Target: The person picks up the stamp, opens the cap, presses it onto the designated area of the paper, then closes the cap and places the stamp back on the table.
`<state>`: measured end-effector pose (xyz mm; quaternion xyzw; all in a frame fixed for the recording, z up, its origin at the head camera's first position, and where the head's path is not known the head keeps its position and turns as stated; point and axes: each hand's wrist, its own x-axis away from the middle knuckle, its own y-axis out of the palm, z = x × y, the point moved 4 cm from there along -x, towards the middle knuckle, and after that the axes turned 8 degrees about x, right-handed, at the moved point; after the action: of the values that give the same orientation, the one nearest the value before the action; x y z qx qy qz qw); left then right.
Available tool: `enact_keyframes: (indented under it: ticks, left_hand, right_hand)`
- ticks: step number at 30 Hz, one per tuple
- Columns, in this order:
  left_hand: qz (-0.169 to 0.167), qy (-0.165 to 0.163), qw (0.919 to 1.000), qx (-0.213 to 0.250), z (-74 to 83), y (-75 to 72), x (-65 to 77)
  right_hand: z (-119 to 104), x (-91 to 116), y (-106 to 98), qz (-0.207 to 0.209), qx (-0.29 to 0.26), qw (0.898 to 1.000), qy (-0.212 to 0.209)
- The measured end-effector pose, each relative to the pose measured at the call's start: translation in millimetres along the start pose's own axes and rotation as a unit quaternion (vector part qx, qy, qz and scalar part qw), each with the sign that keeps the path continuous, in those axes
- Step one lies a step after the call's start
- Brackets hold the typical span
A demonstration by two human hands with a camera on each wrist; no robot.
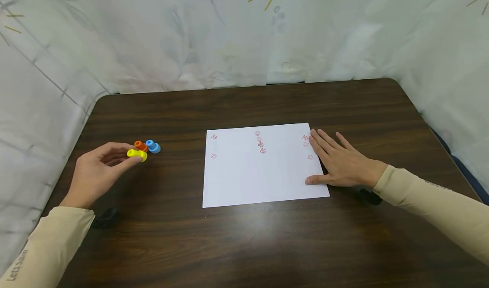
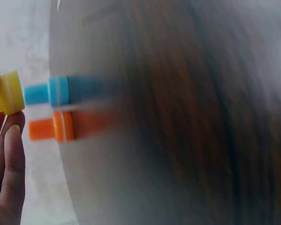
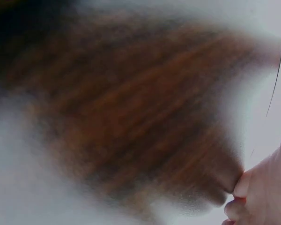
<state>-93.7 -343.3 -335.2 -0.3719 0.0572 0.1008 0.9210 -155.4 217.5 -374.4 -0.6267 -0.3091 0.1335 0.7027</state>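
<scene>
My left hand (image 1: 93, 175) pinches a small yellow stamp (image 1: 137, 154) between thumb and fingers at the left of the table. Right behind it an orange stamp (image 1: 140, 146) and a blue stamp (image 1: 153, 146) stand on the table side by side. The left wrist view shows the yellow stamp (image 2: 10, 93) tilted, close to the blue stamp (image 2: 47, 91) and the orange stamp (image 2: 51, 127). My right hand (image 1: 340, 160) lies with straight, spread fingers on the right edge of a white sheet of paper (image 1: 256, 177). Small red flower prints mark the sheet's upper half in three columns.
The dark wood-grain table (image 1: 248, 241) has rounded far corners. A pale curtain (image 1: 172, 37) with sun drawings hangs behind it and along both sides. Bare tabletop lies between the stamps and the paper.
</scene>
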Motion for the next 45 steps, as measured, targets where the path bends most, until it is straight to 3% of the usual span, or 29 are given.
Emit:
enact_keyframes:
  ticks: [11, 25, 31, 34, 39, 45]
  left_hand:
    - [-0.044, -0.011, 0.9977, -0.051, -16.4, -7.6, -4.2]
    - [-0.079, -0.028, 0.9948, -0.058, -27.0, -6.2, -1.5]
    - [-0.075, -0.023, 0.9950, -0.061, -28.1, -9.4, -2.7]
    - [-0.065, -0.017, 0.9971, -0.035, -26.1, -13.7, -3.5]
    - [-0.050, -0.004, 0.9987, -0.003, -16.0, -18.4, -5.0]
    - [-0.025, 0.013, 0.9996, -0.006, -2.9, -18.0, -7.3]
  right_hand:
    - [-0.1, 0.0, -0.2, 0.000, 0.001, 1.000, -0.003]
    - [-1.1, 0.9, -1.8, 0.003, 0.002, 1.000, -0.008]
    - [-1.0, 0.3, -1.1, 0.007, 0.008, 1.000, -0.006]
    - [-1.3, -0.2, -1.2, 0.006, 0.011, 1.000, -0.007]
    - [-1.4, -0.2, -2.0, 0.005, 0.007, 1.000, -0.007]
    - [-0.6, 0.2, -1.8, 0.003, 0.005, 1.000, -0.005]
